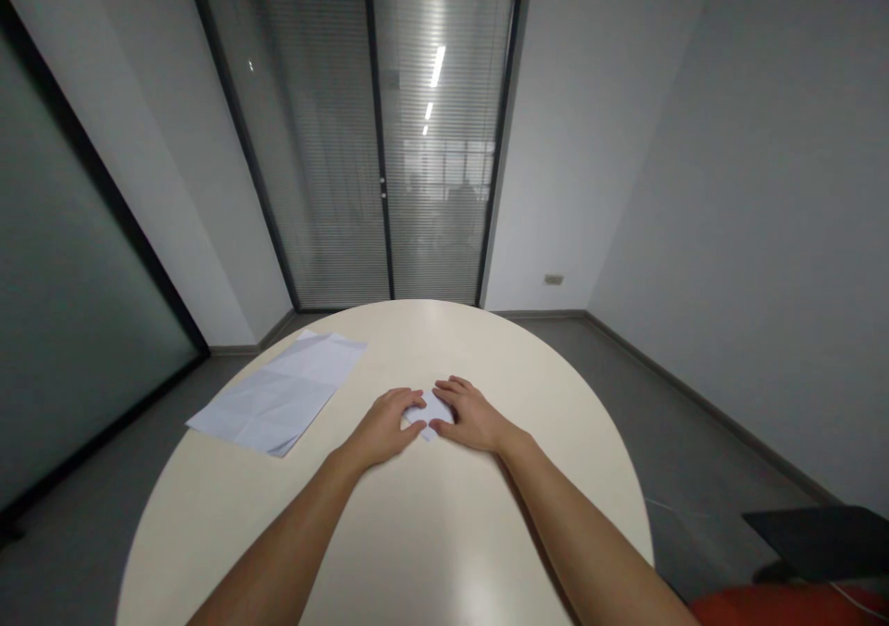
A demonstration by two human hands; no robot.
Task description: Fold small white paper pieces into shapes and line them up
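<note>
A small piece of folded white paper point(429, 409) lies on the pale round table point(409, 524), between both hands. My left hand point(386, 425) holds it at the left edge, with the thumb near and the fingers curved along the far side. From the right, my right hand point(473, 417) grips the same paper in a like way, thumb at its near edge and fingers over its far right side. The two thumb tips are close together but apart. The fingers cover parts of the paper's outline, so its full shape cannot be made out.
Several larger creased white sheets point(284, 394) lie overlapping at the table's left. Beyond the table stands a glass door with blinds point(444, 219), beside a wall socket point(554, 280). A black flat object point(820, 538) and something red point(764, 606) are at the lower right.
</note>
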